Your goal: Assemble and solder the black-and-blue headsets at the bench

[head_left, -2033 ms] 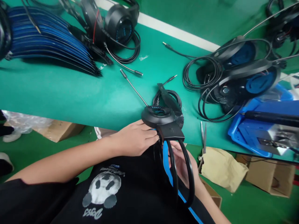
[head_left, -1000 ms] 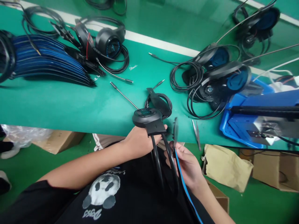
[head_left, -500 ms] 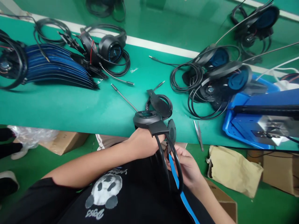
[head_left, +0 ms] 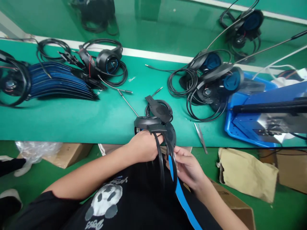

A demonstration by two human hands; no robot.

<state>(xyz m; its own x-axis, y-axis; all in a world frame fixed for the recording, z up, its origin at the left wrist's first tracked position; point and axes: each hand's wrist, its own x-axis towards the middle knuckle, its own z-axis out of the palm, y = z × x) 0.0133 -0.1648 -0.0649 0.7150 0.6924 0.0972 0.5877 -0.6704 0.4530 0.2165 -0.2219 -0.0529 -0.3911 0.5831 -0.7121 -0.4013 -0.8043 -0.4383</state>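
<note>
Here, two bare hands work on one black headset (head_left: 148,120), which is held over the near edge of the green table (head_left: 96,126); the left hand (head_left: 146,145) is curled under its bracket, clamped on it, though some fingers are hidden; the right hand (head_left: 188,164) has thumb and fingers pinched together on the upper end of one blue-faced strip (head_left: 183,201); two curved black tubes (head_left: 161,167) hang down from the bracket between the hands, and one round black disc (head_left: 171,135) shows just beside them; one microphone boom (head_left: 129,107) reaches out from the headset's far side, and one flat black plate (head_left: 158,108) lies beyond it, over one coiled cable (head_left: 169,103); one pair of tweezers (head_left: 200,139) rests to the right, by the table edge; farther back sit two headsets with blue cups (head_left: 231,80), near one blue tray (head_left: 228,124); at the left lies one stack of blue strips (head_left: 55,81), too tight to count.
</note>
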